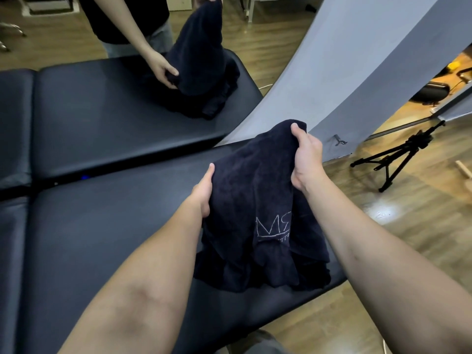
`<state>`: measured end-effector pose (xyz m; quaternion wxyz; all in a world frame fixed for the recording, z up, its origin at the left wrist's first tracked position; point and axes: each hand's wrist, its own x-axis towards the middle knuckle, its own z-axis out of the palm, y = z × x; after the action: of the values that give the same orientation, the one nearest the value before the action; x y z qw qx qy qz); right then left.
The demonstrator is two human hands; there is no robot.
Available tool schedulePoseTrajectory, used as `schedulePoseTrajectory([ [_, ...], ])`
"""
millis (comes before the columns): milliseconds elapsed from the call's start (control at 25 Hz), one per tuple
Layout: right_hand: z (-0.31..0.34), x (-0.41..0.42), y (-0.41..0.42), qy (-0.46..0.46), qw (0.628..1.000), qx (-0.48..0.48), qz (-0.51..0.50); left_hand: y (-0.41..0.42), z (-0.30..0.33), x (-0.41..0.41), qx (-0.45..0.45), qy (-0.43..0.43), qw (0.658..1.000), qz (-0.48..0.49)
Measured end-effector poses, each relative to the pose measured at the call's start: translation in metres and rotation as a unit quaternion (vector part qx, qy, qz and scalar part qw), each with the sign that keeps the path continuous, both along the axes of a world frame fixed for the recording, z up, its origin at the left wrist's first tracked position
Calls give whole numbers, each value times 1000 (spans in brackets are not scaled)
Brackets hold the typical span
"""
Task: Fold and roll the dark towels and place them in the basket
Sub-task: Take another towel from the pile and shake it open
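A dark navy towel point(255, 200) with pale embroidered letters hangs bunched between my two hands above the right end of a black padded table point(102, 238). My left hand point(204, 192) grips its left edge, thumb on top. My right hand point(305, 159) holds the upper part higher up, fingers curled round the cloth. The towel's lower folds rest crumpled on the padding near the table's right edge. No basket is in view.
A large mirror point(115, 98) stands right behind the table and shows a reflected person holding the same towel point(201, 60). A grey backdrop point(357, 72) hangs at the right. A black tripod stand point(393, 159) stands on the wooden floor point(408, 238).
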<state>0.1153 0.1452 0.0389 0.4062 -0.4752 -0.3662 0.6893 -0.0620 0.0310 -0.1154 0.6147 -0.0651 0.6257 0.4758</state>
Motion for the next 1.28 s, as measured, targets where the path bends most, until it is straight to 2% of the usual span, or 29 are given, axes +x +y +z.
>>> schedulePoseTrajectory([
  [280,34,3,-19,22,999,30,1,-12,47,-14,52,14,992,112],
  [440,58,-3,-28,13,997,75,8,-15,86,-45,144,78,969,183],
  [600,84,-11,-34,10,994,104,-24,-27,148,-83,189,159,952,182],
  [800,102,-24,-42,8,993,114,-33,-51,198,-111,223,173,944,171],
  [960,116,-41,-55,-20,991,129,-22,-68,228,-136,292,236,902,215],
  [1040,120,-47,-61,-20,991,131,-30,-75,246,-146,304,319,873,209],
  [1160,125,-55,-72,-29,990,131,-32,-88,273,-157,280,488,812,157],
  [1280,130,-62,-79,-57,988,144,-18,-101,293,-167,260,577,759,152],
])
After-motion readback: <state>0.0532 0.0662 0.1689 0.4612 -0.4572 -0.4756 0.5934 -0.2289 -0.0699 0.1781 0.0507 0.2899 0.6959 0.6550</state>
